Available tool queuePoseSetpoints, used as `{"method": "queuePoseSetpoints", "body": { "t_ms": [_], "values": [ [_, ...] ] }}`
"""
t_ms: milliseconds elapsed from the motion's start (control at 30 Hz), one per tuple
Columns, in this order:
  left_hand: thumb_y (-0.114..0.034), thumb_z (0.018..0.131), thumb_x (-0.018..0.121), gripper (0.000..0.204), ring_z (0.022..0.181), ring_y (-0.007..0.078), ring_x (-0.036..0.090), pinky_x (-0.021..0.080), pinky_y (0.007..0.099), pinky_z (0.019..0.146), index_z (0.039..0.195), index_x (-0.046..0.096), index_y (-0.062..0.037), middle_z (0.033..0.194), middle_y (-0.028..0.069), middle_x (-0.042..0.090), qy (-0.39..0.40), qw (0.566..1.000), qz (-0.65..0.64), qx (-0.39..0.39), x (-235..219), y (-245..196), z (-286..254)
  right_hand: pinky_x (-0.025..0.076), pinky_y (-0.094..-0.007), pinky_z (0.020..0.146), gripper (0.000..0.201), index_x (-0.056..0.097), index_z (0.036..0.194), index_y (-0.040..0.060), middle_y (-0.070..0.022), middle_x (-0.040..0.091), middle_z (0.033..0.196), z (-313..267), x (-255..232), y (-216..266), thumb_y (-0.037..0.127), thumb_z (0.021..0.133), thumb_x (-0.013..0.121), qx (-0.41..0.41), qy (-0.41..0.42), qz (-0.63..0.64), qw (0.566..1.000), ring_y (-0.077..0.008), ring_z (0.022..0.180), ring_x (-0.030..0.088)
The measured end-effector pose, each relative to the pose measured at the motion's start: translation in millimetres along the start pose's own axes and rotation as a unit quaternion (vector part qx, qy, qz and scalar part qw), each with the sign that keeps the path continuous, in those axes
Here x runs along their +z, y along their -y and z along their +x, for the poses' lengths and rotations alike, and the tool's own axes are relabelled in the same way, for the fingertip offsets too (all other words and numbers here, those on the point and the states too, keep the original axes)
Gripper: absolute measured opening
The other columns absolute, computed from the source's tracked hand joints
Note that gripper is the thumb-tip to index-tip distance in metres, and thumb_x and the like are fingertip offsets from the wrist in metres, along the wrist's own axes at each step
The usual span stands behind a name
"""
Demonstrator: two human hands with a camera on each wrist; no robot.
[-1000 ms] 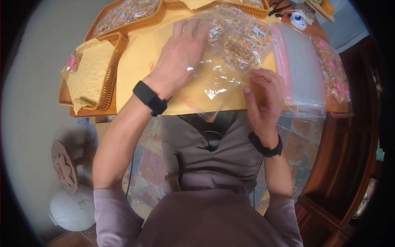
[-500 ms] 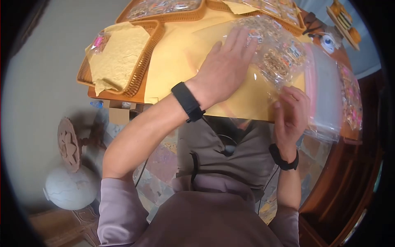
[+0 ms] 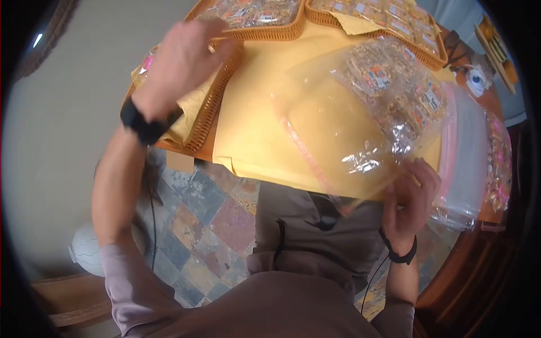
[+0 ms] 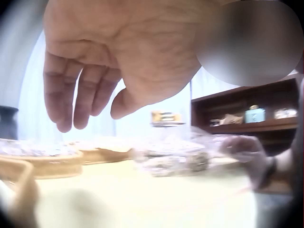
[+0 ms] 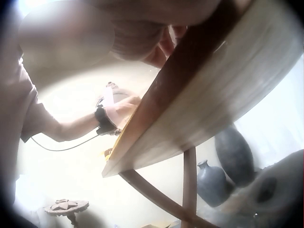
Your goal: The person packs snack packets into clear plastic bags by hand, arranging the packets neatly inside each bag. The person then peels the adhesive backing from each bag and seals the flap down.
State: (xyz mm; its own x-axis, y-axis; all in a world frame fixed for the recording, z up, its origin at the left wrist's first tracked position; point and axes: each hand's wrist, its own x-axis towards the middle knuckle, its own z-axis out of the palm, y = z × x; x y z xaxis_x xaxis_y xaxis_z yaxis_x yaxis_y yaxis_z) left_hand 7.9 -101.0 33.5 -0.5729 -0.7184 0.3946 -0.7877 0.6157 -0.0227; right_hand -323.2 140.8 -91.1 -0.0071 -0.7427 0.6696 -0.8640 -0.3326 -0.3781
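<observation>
A large clear bag (image 3: 360, 132) with a reddish strip at its mouth lies on the yellow covering (image 3: 253, 124); several wrapped grainy pieces (image 3: 377, 79) fill its far right part. Over the left wicker basket (image 3: 211, 110), the left hand (image 3: 183, 65) is raised with nothing in it. Its fingers (image 4: 85, 90) hang loosely down in the left wrist view. The right hand (image 3: 411, 200) rests at the bag's near right edge, fingers loosely bent and thumb apart; whether it touches the film cannot be told.
Two wicker baskets with wrapped pieces, one at back left (image 3: 253, 31) and one at back right (image 3: 389, 28), line the far side. Flat clear bags with pink edges (image 3: 465, 152) are stacked at right, beside more packed pieces (image 3: 499, 163). A white roll (image 3: 478, 79) stands behind them.
The left hand has lifted off the bag and moved left, over the left basket. The right hand stays by the bag's near right edge. The head view has shifted left.
</observation>
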Motion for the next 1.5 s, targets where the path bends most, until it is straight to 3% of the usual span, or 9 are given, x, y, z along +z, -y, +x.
{"method": "queuePoseSetpoints", "body": {
  "t_ms": [200, 500, 700, 867, 900, 967, 1033, 1333, 1500],
  "values": [
    [-0.039, 0.093, 0.066, 0.045, 0.085, 0.0362, 0.073, 0.056, 0.0444, 0.079, 0.103, 0.073, 0.0039, 0.083, 0.0227, 0.072, 0.039, 0.985, 0.018, -0.168, 49.8, 160.1, 56.8, 0.045, -0.0582, 0.107, 0.026, 0.065, 0.103, 0.0032, -0.0151, 0.067, 0.113, -5.5, 1.8, -3.2, 0.000, 0.077, 0.071, -0.016, 0.001, -0.013, 1.000, -0.0401, 0.115, 0.059],
    [-0.053, 0.088, 0.072, 0.058, 0.089, 0.0287, 0.074, 0.056, 0.0380, 0.083, 0.099, 0.077, 0.0043, 0.087, 0.0173, 0.076, 0.115, 0.938, -0.081, -0.318, 82.9, 161.9, 85.8, 0.042, -0.0590, 0.110, 0.023, 0.064, 0.099, 0.0056, -0.0126, 0.067, 0.114, -7.0, 4.2, 1.4, 0.003, 0.077, 0.069, -0.015, 0.030, -0.055, 0.998, -0.0376, 0.117, 0.057],
    [-0.028, 0.094, 0.072, 0.048, 0.100, 0.0192, 0.072, 0.056, 0.0300, 0.087, 0.124, 0.064, 0.0082, 0.109, 0.0153, 0.074, -0.016, 0.914, -0.282, -0.292, 27.8, 155.7, 66.7, 0.041, -0.0594, 0.110, 0.023, 0.064, 0.101, 0.0062, -0.0138, 0.067, 0.117, -4.2, 7.7, 3.7, 0.003, 0.078, 0.069, -0.018, 0.020, -0.052, 0.998, -0.0386, 0.120, 0.057],
    [-0.022, 0.104, 0.058, 0.035, 0.103, 0.0161, 0.069, 0.057, 0.0267, 0.085, 0.131, 0.063, 0.0004, 0.116, 0.0082, 0.071, -0.009, 0.791, -0.530, -0.307, -48.3, 70.1, 4.1, 0.036, -0.0609, 0.113, 0.028, 0.064, 0.108, 0.0045, -0.0163, 0.063, 0.126, 4.7, 4.1, 4.9, 0.011, 0.082, 0.073, 0.001, 0.011, -0.026, 1.000, -0.0420, 0.126, 0.052],
    [-0.020, 0.105, 0.055, 0.035, 0.099, 0.0158, 0.070, 0.057, 0.0252, 0.081, 0.134, 0.061, -0.0001, 0.116, 0.0077, 0.072, 0.090, 0.896, -0.360, -0.245, -52.1, 61.4, -10.6, 0.034, -0.0615, 0.114, 0.032, 0.064, 0.111, 0.0039, -0.0173, 0.061, 0.131, 8.1, 2.9, 9.6, 0.015, 0.084, 0.075, 0.016, 0.006, 0.000, 1.000, -0.0432, 0.129, 0.050],
    [-0.023, 0.102, 0.058, 0.036, 0.084, 0.0120, 0.071, 0.057, 0.0230, 0.062, 0.130, 0.062, 0.0008, 0.107, 0.0066, 0.073, 0.086, 0.735, -0.579, -0.343, -52.5, 13.1, -41.1, 0.030, -0.0624, 0.115, 0.045, 0.062, 0.122, 0.0026, -0.0197, 0.053, 0.141, 15.2, 1.3, 22.5, 0.025, 0.085, 0.076, -0.007, 0.001, -0.010, 1.000, -0.0446, 0.135, 0.044],
    [-0.024, 0.101, 0.061, 0.031, 0.080, 0.0086, 0.071, 0.058, 0.0223, 0.051, 0.121, 0.066, -0.0002, 0.101, 0.0043, 0.072, 0.168, 0.715, -0.592, -0.332, -51.7, -36.1, -59.8, 0.027, -0.0646, 0.116, 0.056, 0.059, 0.129, 0.0024, -0.0213, 0.048, 0.146, 26.1, 2.5, 46.3, 0.029, 0.084, 0.077, -0.005, -0.001, -0.004, 1.000, -0.0449, 0.139, 0.040],
    [-0.016, 0.104, 0.060, 0.037, 0.099, 0.0130, 0.069, 0.064, 0.0329, 0.083, 0.137, 0.058, 0.0006, 0.117, 0.0059, 0.069, 0.189, 0.629, -0.690, -0.303, 16.1, -144.0, -84.3, 0.026, -0.0673, 0.115, 0.062, 0.059, 0.129, 0.0039, -0.0228, 0.042, 0.150, 30.3, 7.0, 47.4, 0.022, 0.075, 0.081, -0.032, 0.047, -0.136, 0.989, -0.0435, 0.144, 0.034],
    [-0.009, 0.103, 0.057, 0.036, 0.100, 0.0130, 0.067, 0.061, 0.0323, 0.088, 0.137, 0.056, 0.0031, 0.119, 0.0079, 0.068, 0.112, 0.678, -0.678, -0.260, 29.1, -168.0, -69.2, 0.026, -0.0669, 0.116, 0.058, 0.060, 0.126, 0.0043, -0.0237, 0.040, 0.152, 35.2, 0.2, 55.3, 0.022, 0.075, 0.081, 0.004, 0.054, -0.106, 0.993, -0.0435, 0.147, 0.030]
  ]
}}
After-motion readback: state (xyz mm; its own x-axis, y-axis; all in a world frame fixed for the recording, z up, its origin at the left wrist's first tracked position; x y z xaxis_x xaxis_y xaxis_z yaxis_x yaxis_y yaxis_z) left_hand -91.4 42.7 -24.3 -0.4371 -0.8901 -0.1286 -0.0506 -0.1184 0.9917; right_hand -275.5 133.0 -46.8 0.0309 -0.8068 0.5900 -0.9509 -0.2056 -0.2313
